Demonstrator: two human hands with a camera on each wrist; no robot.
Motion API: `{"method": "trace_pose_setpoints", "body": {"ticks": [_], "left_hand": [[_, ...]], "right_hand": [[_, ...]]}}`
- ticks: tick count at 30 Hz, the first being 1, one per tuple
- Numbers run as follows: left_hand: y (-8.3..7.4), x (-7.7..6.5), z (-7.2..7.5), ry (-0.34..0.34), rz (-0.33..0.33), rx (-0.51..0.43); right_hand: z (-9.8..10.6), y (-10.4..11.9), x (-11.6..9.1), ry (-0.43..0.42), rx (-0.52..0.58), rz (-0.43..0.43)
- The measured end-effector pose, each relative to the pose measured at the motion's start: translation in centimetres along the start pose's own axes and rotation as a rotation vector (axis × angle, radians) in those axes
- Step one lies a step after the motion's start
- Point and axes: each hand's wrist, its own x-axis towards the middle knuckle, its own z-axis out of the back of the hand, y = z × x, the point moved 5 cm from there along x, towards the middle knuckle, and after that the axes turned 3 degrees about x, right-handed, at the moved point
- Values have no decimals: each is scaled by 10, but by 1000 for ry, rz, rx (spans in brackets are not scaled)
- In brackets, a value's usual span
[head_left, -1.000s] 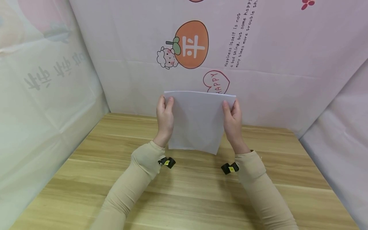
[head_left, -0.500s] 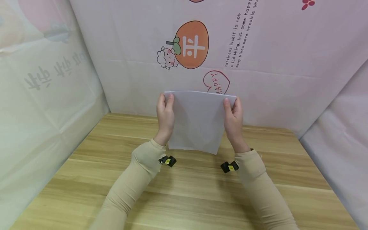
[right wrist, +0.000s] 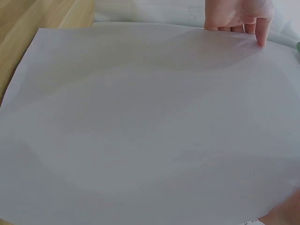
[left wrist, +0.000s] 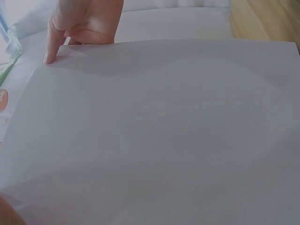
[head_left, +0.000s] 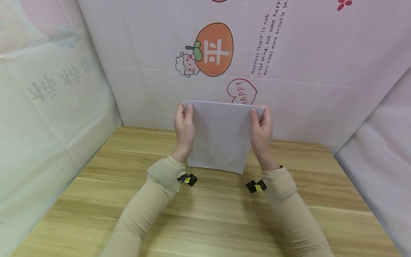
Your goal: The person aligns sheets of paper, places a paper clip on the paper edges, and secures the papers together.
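A blank white sheet of paper (head_left: pixel 219 139) is held up in front of the back cloth, its lower edge hanging over the table. My left hand (head_left: pixel 185 130) pinches its upper left corner, thumb on the near face and fingers behind. At the upper right corner my right hand (head_left: pixel 261 132) grips it the same way. In the left wrist view the paper (left wrist: pixel 154 122) fills most of the picture, with the right hand (left wrist: pixel 89 21) at its far edge. The right wrist view has the left hand (right wrist: pixel 239 14) across the paper (right wrist: pixel 140 117). Fingers behind the sheet are mostly hidden.
A wood-grain table (head_left: pixel 205 214) lies beneath both forearms. White printed cloth (head_left: pixel 144 53) stands behind it, with more cloth walls (head_left: pixel 48 125) at the sides. Small black wrist cameras (head_left: pixel 191 180) sit at both sleeve cuffs.
Both hands stay almost still on the paper. The right hand has shifted very slightly right and up, and the paper's upper right corner now bends a little more.
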Motion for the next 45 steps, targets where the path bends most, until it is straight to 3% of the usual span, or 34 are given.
{"method": "trace_pose_setpoints", "body": {"ticks": [5, 14, 24, 29, 36, 45], "left_hand": [[-3, 0, 0, -4, -28, -5], [3, 0, 1, -8, 20, -16], [-6, 1, 0, -21, 13, 0], [-3, 4, 0, -54, -22, 11], [-3, 5, 0, -74, -12, 36], [-3, 8, -2, -47, 15, 15]], "right_hand": [[-1, 4, 1, -9, 1, 16], [-1, -2, -2, 16, 15, -26], [-1, -2, -1, -3, 35, -29], [-1, -2, 1, -32, 8, -52], [0, -2, 3, -78, -6, -70], [3, -2, 5, -135, 16, -69]]}}
